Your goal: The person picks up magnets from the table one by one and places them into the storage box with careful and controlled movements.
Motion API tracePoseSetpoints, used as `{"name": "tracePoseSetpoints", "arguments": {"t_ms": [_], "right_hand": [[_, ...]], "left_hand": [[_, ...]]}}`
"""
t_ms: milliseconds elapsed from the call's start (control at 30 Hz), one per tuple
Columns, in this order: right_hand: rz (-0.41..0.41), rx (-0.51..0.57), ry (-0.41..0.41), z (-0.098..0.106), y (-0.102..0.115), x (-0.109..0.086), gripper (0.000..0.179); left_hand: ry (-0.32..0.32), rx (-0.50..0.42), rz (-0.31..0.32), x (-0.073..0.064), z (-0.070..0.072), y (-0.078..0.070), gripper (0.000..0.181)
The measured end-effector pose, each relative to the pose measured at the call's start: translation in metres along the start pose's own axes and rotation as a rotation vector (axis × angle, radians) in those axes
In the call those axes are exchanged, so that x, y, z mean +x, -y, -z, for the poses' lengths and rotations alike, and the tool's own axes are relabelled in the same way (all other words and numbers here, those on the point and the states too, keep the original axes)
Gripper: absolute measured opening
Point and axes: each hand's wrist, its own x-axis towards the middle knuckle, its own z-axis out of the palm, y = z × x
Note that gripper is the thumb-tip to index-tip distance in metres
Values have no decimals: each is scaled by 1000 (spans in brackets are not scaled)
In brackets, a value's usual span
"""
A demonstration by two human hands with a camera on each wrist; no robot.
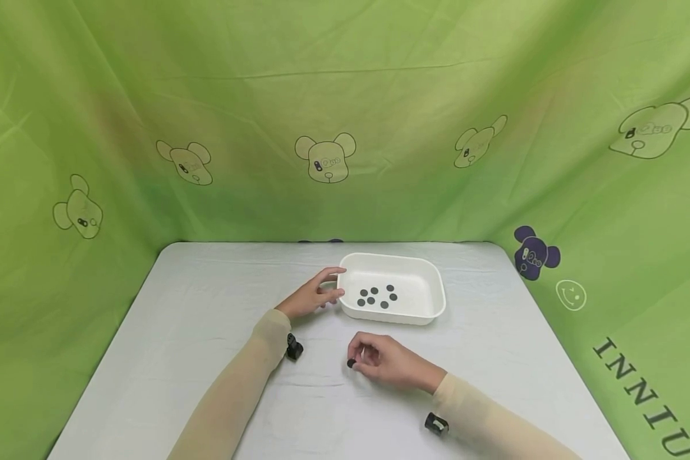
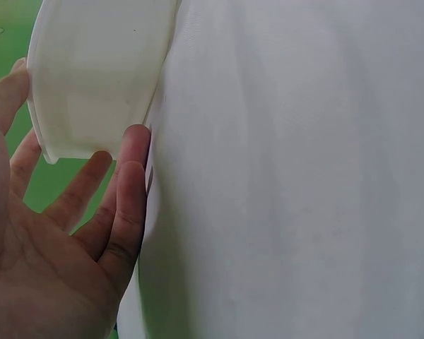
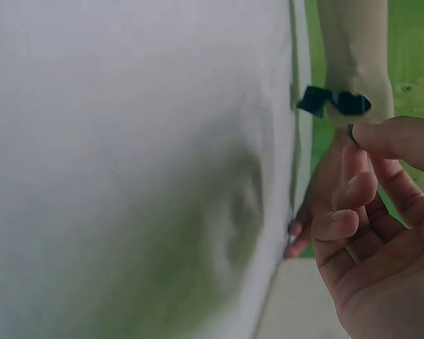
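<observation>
A white rectangular tray [image 1: 431, 312] stands on the table, with several dark round discs [image 1: 384, 305] lying flat on its floor, mostly toward the left half. My left hand [image 1: 310, 298] touches the tray's left end, thumb and fingers spread apart along it. In the left wrist view, the fingers [image 2: 127, 205] lie fairly straight against the end of the tray [image 2: 92, 85]. Nearer to me than the tray, my right hand [image 1: 391, 361] pinches a small black disc [image 1: 351, 363] between thumb and fingers, close above the table. Only the disc's edge [image 3: 351, 134] shows in the right wrist view.
The table [image 1: 207, 306] has a white cover with light creases. Green cloth [image 1: 333, 83] with bear-head prints hangs around its back and sides. Each forearm carries a black wrist mount, one on the left [image 1: 294, 347] and one on the right [image 1: 436, 423].
</observation>
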Motion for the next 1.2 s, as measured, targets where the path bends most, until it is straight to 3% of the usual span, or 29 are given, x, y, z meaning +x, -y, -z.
{"name": "tracePoseSetpoints", "arguments": {"t_ms": [567,867,1200], "right_hand": [[-37,-6,-265,51,-7,8,18],[-69,13,-383,72,-22,16,18],[-185,46,-466,95,-39,25,17]], "left_hand": [[-2,-10,21,0,0,-2,60],[-5,-7,38,0,-1,-3,61],[-7,-15,35,-1,-1,-3,61]]}}
